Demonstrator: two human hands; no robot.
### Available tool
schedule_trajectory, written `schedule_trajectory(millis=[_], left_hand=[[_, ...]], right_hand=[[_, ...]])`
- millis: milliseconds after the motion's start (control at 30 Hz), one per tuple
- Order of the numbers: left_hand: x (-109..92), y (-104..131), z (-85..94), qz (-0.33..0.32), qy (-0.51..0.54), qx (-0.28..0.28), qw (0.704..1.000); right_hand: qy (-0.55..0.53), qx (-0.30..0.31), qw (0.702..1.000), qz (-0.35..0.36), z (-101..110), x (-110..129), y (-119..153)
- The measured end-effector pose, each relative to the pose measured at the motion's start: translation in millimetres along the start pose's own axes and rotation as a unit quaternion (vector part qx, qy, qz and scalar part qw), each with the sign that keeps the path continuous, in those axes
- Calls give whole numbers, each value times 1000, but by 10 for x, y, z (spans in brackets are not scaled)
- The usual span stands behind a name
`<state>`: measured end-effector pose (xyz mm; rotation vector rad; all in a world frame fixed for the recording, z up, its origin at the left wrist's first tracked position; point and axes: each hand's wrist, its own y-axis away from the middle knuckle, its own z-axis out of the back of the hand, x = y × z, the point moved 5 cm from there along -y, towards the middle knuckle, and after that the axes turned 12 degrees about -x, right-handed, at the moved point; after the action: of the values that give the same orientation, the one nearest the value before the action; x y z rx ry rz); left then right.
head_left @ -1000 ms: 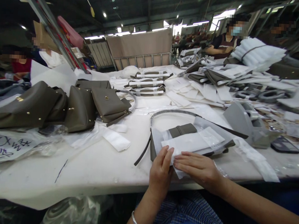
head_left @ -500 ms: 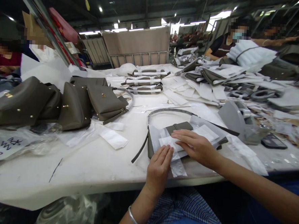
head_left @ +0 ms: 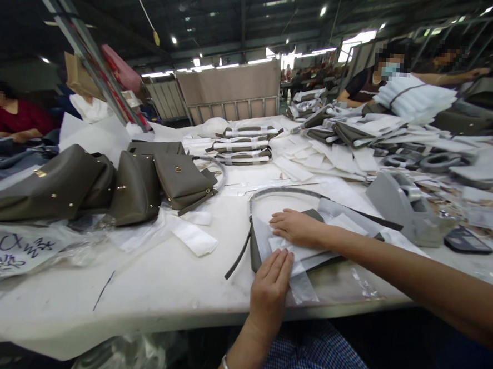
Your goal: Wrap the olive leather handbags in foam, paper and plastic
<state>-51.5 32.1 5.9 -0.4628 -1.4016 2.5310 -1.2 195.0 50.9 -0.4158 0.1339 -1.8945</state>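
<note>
A flat grey leather piece (head_left: 256,251) wrapped in white foam paper (head_left: 282,243) lies on the white table (head_left: 161,279) in front of me, with a long grey strap (head_left: 243,244) curving away from it. My left hand (head_left: 270,289) lies flat, fingers together, on the near edge of the white paper. My right hand (head_left: 296,227) reaches across and presses palm-down on the paper farther back. Neither hand grips anything.
Grey handbags (head_left: 138,183) lie in a row at the left, beside a plastic bag with writing (head_left: 12,248). A grey tape dispenser (head_left: 399,208) stands at the right. Wrapped bag parts (head_left: 243,142) and white sheets (head_left: 335,156) cover the far table. Other people work at the left and far right.
My right hand has slid away from me over the white paper, from the near edge to its far part. My left hand has stayed at the near edge.
</note>
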Motion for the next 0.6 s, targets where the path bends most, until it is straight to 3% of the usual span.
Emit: schedule_trajectory(millis=[167, 367, 500, 600], left_hand=[[-5, -3, 7, 1, 1, -3, 1000], [3, -68, 18, 8, 10, 23, 1000], [40, -127, -10, 23, 18, 54, 998], [70, -149, -41, 34, 23, 73, 997]], right_hand=[[-83, -44, 996, 14, 189, 124, 505], [-89, -199, 975, 40, 463, 332, 1137], [-22, -263, 963, 62, 352, 453, 1497], [14, -246, 969, 23, 138, 530, 1690]])
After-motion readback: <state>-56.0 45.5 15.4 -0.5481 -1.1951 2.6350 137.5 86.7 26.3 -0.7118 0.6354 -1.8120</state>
